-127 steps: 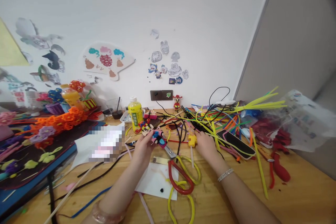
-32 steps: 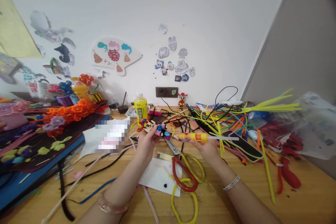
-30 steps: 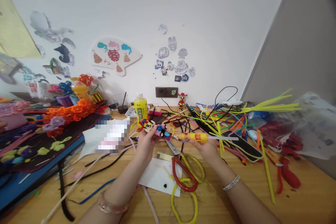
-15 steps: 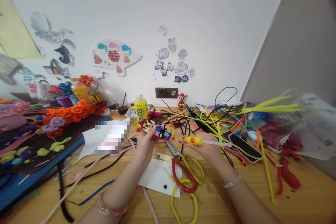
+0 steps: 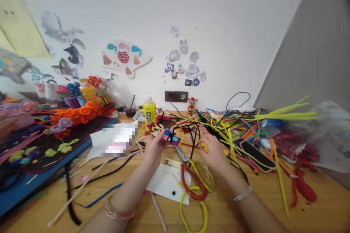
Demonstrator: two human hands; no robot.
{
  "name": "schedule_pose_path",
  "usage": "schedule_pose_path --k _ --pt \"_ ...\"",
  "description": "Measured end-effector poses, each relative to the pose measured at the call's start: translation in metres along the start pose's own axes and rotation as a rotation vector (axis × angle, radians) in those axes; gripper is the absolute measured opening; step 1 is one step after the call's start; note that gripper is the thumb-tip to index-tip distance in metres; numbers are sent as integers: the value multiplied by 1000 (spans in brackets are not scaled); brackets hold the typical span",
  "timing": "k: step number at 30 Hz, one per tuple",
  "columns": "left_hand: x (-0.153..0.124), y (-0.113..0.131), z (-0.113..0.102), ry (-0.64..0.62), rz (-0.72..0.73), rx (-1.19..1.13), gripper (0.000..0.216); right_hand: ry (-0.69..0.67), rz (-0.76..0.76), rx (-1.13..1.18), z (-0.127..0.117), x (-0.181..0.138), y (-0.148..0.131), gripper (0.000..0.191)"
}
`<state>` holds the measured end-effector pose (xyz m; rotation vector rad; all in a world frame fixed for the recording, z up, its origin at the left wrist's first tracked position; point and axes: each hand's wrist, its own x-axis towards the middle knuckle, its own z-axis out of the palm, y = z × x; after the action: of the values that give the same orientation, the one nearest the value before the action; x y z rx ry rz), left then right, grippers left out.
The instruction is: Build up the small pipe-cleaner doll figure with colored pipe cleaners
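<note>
My left hand [image 5: 154, 149] is closed around a small fuzzy pipe-cleaner doll [image 5: 170, 136], with a red, yellow and cream head and a blue, black and pink body. My right hand [image 5: 214, 151] is curled palm down over a yellow glue gun [image 5: 204, 147]. Most of the glue gun is hidden beneath the fingers, while its whitish glue stick [image 5: 207, 170] points down towards the table. Between both hands lie scissors [image 5: 193, 180] with red and yellow handles, blades towards the doll. A pale lighter [image 5: 172, 162] rests on white paper [image 5: 161, 185] beside them.
A yellow drink bottle [image 5: 149, 111] and a cup of dark liquid [image 5: 128, 107] stand behind. Loose pipe cleaners [image 5: 246, 127] and a black phone-like slab [image 5: 254, 154] spread out on the right. Orange pipe-cleaner flowers [image 5: 79, 118] and another person's hand [image 5: 7, 123] are at left.
My right hand has turned palm down and its fingers have moved forward, covering most of the glue gun. The glue stick has swung from rightward to downward. My left hand keeps the doll.
</note>
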<state>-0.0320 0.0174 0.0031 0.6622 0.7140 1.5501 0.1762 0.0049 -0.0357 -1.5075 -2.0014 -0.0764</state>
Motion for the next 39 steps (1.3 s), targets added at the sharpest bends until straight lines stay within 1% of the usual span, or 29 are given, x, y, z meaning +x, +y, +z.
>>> schedule_pose_path --k 1,3,4,5,7,9,11,13,15,19,21,22,24,27,29,31,34,39 --pt "0 0 0 2 1 -4 24 -36 -81 40 -1 -3 -14 16" --pt "-1 1 1 -1 13 -19 24 -207 -347 182 -1 -11 -42 8" --pt "-1 1 2 -7 20 -22 23 -275 -415 184 0 -16 -54 6" --pt "-1 1 2 -14 23 -22 23 -320 -452 155 3 -20 -63 5" --pt "-1 1 2 -19 23 -14 23 -380 -529 106 9 -27 -75 12" --pt "-1 0 2 -9 15 -2 23 -406 -575 57 14 -31 -80 12" --pt "0 -1 0 0 18 6 24 -418 -596 2 16 -32 -81 8" --pt "1 -2 -2 -2 26 8 24 -432 -596 -51 15 -31 -82 7" --pt "2 -4 -3 -14 35 3 24 -444 -589 -84 14 -31 -83 9" --pt "3 -4 -4 -39 55 7 23 -421 -585 -75 11 -34 -86 6" --pt "2 -3 -3 -29 63 20 24 -379 -528 24 9 -33 -86 5" --pt "2 -3 -2 -22 66 29 25 -341 -467 109 7 -32 -84 6" --pt "0 -2 -1 -16 68 42 25 -222 -284 331 2 -27 -80 8" --pt "-2 -3 0 -25 79 37 24 -3 48 665 -4 -18 -70 8" --pt "-4 -4 0 -38 74 39 25 91 232 842 -5 -13 -64 8" --pt "-6 -6 1 -56 62 46 27 146 355 977 -3 -10 -59 13" --pt "-10 -8 4 -88 63 62 24 201 426 1095 2 -9 -56 17" --pt "-17 -10 8 -113 63 95 22 222 443 1144 6 -7 -55 14"
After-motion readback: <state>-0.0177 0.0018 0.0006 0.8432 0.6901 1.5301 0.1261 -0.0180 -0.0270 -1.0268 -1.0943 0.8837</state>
